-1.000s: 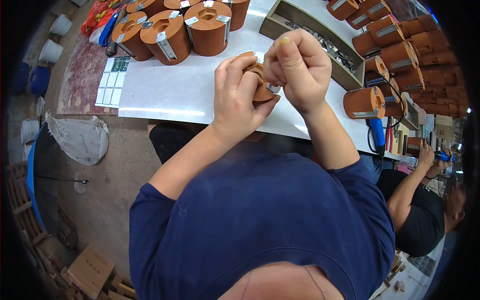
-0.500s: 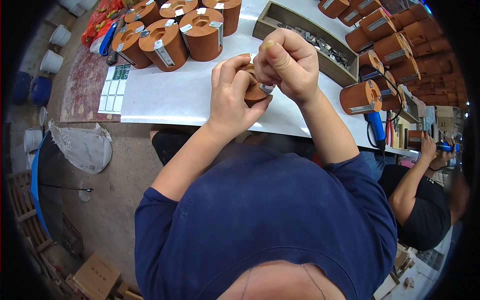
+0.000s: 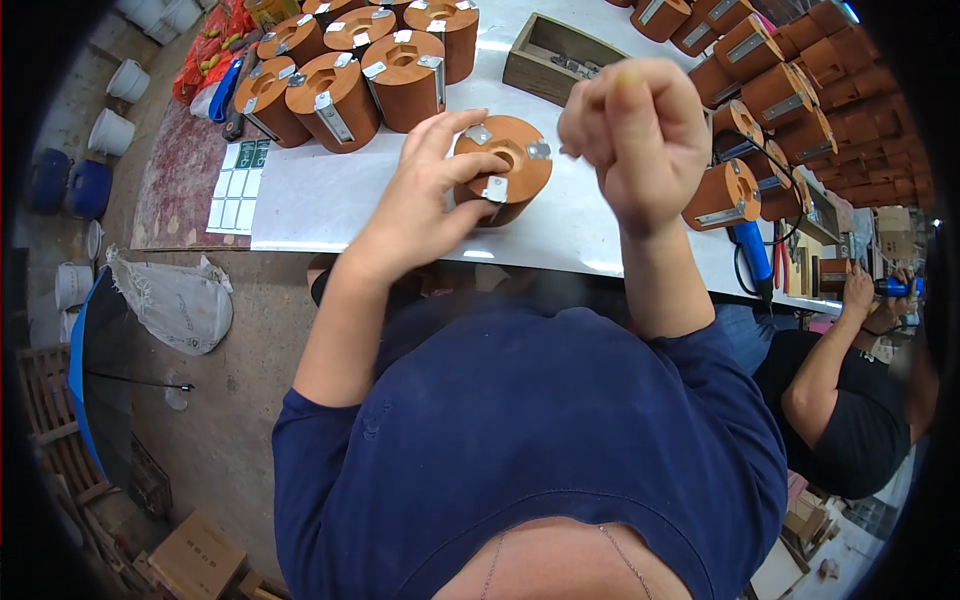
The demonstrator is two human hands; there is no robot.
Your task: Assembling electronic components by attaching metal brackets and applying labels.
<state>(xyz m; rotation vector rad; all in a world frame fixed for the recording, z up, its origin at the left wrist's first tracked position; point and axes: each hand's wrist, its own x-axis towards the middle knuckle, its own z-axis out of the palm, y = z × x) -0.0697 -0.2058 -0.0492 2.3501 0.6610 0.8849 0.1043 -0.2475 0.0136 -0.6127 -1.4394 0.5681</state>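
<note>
"Where is your brown cylinder [image 3: 522, 180]?"

"Upright on the white tabletop [image 3: 330, 205], just inside its near edge; metal clips [image 3: 495, 189] ring its top face."

"And your hands?"

"Your left hand [image 3: 425, 190] grips the cylinder, index fingertip by the central hole; your right hand [image 3: 640, 140] is raised just to the right, fingers curled closed; whether they hold anything, nobody can tell."

"Around you?"

"More brown cylinders [image 3: 360, 115] crowd the tabletop's left edge; a wooden box [image 3: 525, 78] stands farther from the near edge; a blue tool [image 3: 755, 255] lies along that edge, rightward."
</note>
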